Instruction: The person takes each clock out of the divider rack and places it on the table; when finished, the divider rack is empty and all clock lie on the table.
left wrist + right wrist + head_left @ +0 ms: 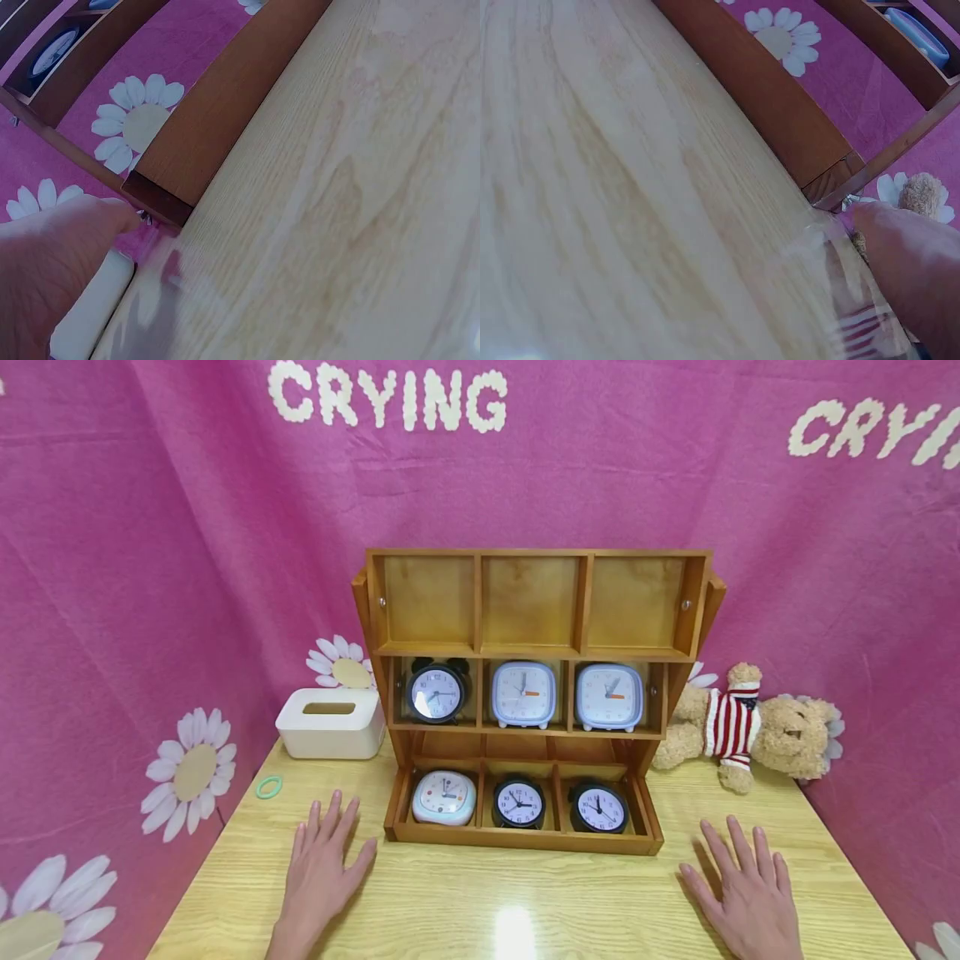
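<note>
My left hand [321, 868] lies at the left of the wooden table with its fingers spread and nothing in it. On the other side, my right hand [746, 893] is likewise spread out and holds nothing. Between and beyond them stands a three-tier wooden shelf [525, 841] with square compartments. Its bottom tier holds a pale blue-white clock [443, 797] and two black round clocks, left [519, 802] and right [598, 807]. In the middle tier sit a black twin-bell alarm clock [437, 692] and two light-blue square clocks, left [524, 694] and right [609, 697]. The top tier's compartments are bare.
A white tissue box [330, 735] stands left of the shelf, with a green ring [268, 787] in front of it. To the right lies a teddy bear [791, 739] in a striped sweater. Pink curtain [225, 485] with daisies and white lettering surrounds the table [450, 902].
</note>
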A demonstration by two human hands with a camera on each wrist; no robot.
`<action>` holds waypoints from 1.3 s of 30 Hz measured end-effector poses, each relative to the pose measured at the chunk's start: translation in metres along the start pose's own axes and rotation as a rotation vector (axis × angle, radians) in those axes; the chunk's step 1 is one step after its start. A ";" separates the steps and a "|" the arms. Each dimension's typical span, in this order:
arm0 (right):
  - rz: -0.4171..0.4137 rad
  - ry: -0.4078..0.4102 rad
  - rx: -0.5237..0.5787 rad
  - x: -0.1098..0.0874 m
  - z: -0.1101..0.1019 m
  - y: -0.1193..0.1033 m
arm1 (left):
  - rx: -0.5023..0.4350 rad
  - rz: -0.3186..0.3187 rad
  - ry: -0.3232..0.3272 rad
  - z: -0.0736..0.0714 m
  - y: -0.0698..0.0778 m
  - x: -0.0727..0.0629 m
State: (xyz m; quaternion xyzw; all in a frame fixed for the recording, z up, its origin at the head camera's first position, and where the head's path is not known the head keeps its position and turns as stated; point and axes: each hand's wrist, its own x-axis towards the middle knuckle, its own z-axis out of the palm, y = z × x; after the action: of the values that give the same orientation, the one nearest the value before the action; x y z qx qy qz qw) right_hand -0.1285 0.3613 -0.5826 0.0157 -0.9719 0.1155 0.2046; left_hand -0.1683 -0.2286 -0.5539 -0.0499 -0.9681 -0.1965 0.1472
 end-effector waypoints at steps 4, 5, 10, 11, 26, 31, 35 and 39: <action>-0.021 0.036 0.022 0.005 -0.002 -0.001 | -0.017 0.007 0.027 0.000 0.001 0.002; -0.027 0.047 0.028 0.007 -0.003 -0.002 | -0.032 0.010 0.037 0.000 0.001 0.003; -0.074 0.194 0.142 0.026 -0.013 -0.013 | -0.214 0.020 0.064 0.004 0.008 0.012; -0.090 0.243 0.183 0.031 -0.016 -0.017 | -0.269 0.016 0.058 0.005 0.010 0.014; -0.302 0.623 0.566 0.129 -0.047 -0.113 | -0.801 -0.213 -0.054 0.043 0.035 0.035; -0.248 0.516 0.590 0.159 -0.056 -0.129 | -0.858 -0.178 -0.050 0.048 0.033 0.034; -0.249 0.449 0.577 0.174 -0.062 -0.137 | -0.890 -0.166 -0.032 0.051 0.032 0.033; -0.205 0.354 0.581 0.184 -0.064 -0.144 | -0.903 -0.159 -0.011 0.053 0.034 0.033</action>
State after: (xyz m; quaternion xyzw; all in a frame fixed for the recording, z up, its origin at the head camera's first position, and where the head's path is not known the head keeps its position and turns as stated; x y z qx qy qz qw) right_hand -0.2605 0.2388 -0.4206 0.1506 -0.8413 0.3671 0.3672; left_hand -0.2083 -0.1755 -0.5782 -0.0358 -0.7871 -0.6092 0.0902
